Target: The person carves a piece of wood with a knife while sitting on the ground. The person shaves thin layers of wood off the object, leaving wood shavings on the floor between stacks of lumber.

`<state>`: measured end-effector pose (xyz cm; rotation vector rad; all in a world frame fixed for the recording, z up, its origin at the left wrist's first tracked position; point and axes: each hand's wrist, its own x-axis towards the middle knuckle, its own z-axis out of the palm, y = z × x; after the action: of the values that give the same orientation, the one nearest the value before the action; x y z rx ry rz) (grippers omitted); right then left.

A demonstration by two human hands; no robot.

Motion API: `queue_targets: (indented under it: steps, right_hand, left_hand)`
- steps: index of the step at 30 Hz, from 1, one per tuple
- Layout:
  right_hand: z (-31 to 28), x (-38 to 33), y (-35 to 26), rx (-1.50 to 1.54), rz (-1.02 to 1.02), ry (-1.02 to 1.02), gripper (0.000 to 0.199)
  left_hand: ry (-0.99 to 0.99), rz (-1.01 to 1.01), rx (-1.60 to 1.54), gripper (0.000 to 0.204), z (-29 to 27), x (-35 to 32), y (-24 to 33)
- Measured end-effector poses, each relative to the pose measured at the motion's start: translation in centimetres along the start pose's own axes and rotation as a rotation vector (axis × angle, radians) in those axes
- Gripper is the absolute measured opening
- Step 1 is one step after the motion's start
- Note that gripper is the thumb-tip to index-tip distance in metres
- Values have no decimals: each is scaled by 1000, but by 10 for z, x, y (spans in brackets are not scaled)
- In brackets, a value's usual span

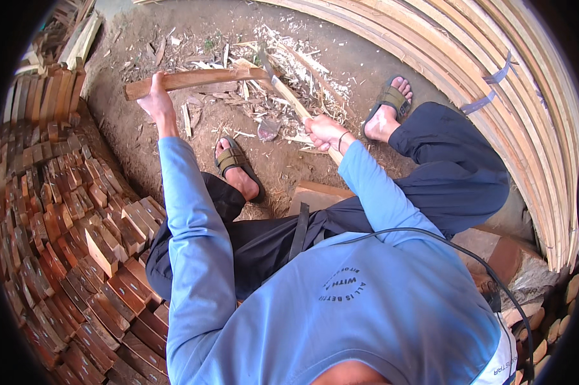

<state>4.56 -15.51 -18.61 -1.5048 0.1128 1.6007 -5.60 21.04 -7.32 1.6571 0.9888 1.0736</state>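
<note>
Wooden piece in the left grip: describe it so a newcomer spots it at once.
Start with the brown dirt ground ahead of the seated person. Over it, at upper left, the person's left grip holds the wooden piece near its left end. It is long, thick, brown and gently curved, unlike the small, mostly pale wood chips scattered nearby.

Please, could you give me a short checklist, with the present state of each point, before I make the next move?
1. Left hand holds the wooden piece near one end, away from the tool head: ok.
2. Right hand is closed around the pale handle: ok.
3. Tool head is firmly fixed on the handle: cannot tell.
4. Toes are covered: not ok, the sandals are open.
5. Hands are gloved: not ok, both bare.
</note>
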Motion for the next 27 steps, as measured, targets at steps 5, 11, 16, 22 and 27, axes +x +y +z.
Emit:
queue_targets:
  steps: [5,11,16,22,27]
  right_hand:
    - [6,-30,-39,185,-189,6,35]
    - [6,25,17,-874,-350,422,39]
    - [11,-29,-45,-544,-263,357,44]
    - [15,-20,-24,-670,-594,603,46]
    - [16,25,26,-795,-515,519,42]
  left_hand:
    - [2,13,3,20,-6,1,-13]
    - [-41,31,-42,15,-2,1,-11]
    - [-111,29,-151,11,-20,6,-28]
    - [-279,-11,-464,16,-7,-3,-14]
    - [-310,49,-338,19,-5,1,-7]
